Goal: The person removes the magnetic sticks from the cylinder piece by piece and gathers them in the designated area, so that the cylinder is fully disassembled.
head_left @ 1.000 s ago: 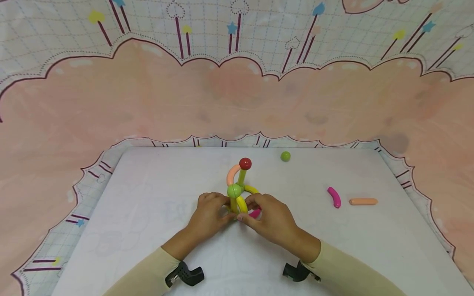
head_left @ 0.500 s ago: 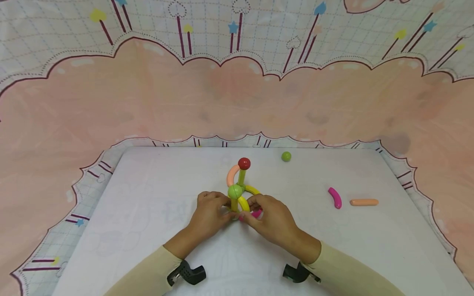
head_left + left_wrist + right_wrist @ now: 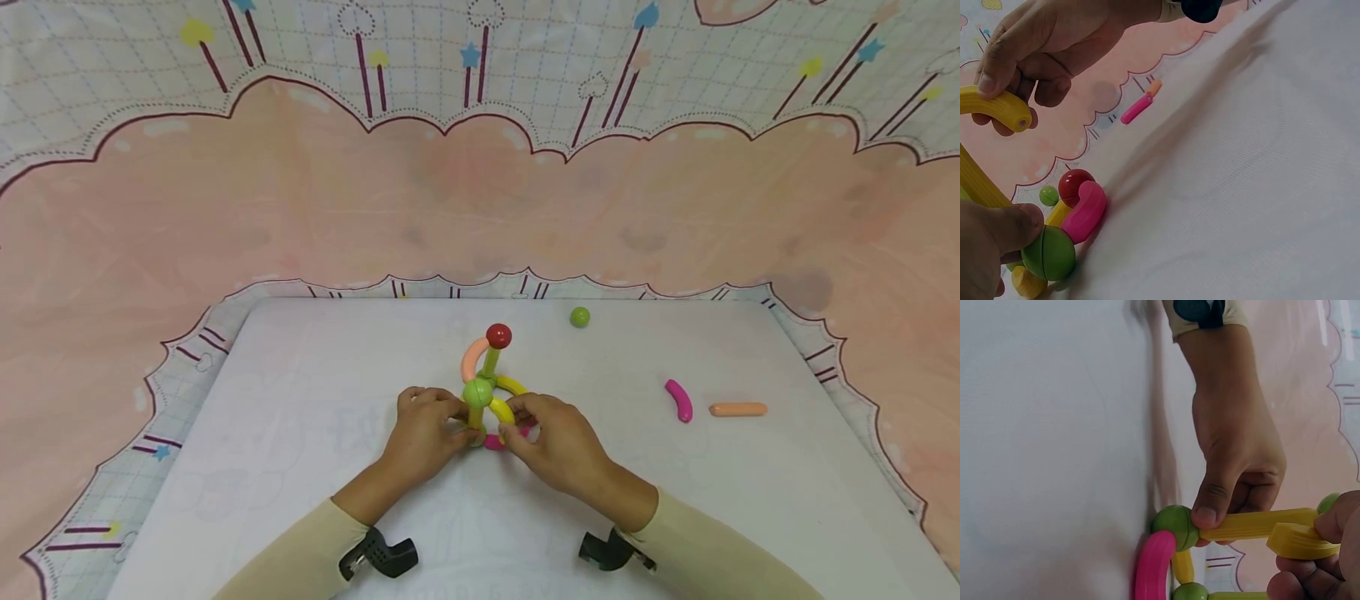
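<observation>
A toy frame of building sticks and balls stands between the two hands, topped by a red ball [image 3: 498, 336]. Low on it, my left hand [image 3: 427, 429] pinches an upright straight yellow stick [image 3: 1254, 525] right beside a green ball [image 3: 1175, 526]. My right hand [image 3: 558, 437] grips a curved yellow stick [image 3: 997, 107] between thumb and fingers. That stick's lower end is free in the left wrist view; its upper end meets the upper green ball [image 3: 477, 392] in the head view. A curved pink stick [image 3: 1154, 565] joins the lower green ball.
To the right on the white table [image 3: 285, 500] lie a loose curved pink stick [image 3: 678, 401] and a straight orange stick [image 3: 738, 409]. A loose green ball [image 3: 580, 317] sits near the back edge. A patterned cloth [image 3: 480, 208] hangs behind.
My right hand has shifted slightly right, swinging the curved yellow stick's lower end away from the left hand. More of the pink stick at the base shows. The left hand stays almost still.
</observation>
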`<state>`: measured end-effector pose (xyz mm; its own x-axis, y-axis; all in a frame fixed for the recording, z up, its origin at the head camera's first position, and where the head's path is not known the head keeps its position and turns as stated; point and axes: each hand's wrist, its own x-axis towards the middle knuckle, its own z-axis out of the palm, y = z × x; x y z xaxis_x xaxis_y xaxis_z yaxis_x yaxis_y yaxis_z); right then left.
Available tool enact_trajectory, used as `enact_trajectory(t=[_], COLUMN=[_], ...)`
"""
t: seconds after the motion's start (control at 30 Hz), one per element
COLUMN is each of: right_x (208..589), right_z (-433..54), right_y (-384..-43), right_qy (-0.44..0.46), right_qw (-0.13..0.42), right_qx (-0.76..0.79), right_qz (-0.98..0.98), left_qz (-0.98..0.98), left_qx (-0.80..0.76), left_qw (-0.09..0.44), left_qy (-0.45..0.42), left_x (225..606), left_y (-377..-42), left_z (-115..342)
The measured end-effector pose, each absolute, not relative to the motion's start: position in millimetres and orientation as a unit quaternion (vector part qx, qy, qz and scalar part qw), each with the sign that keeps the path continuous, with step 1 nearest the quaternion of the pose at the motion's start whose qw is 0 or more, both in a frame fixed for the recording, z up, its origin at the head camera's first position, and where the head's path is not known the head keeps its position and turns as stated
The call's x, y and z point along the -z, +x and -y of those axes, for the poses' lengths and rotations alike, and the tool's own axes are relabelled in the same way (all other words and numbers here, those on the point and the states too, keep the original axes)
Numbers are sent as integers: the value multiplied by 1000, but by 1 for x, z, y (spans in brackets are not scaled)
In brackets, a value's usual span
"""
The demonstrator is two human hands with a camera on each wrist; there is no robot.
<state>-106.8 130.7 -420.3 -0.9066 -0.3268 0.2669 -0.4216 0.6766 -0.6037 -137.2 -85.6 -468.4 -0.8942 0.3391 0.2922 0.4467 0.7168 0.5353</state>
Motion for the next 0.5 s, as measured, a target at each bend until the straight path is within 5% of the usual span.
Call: enact_trajectory(t=[0.5], right_x=[418], right_z=[-139], right_y=[-110], right_qy=[216], right_qw=[104], right_qx=[-397], right_qz=[886], left_qz=[920], left_qx=[318], left_qw=[92], left_qy=[-210], left_x=[470], left_y=[-138], left_z=[87])
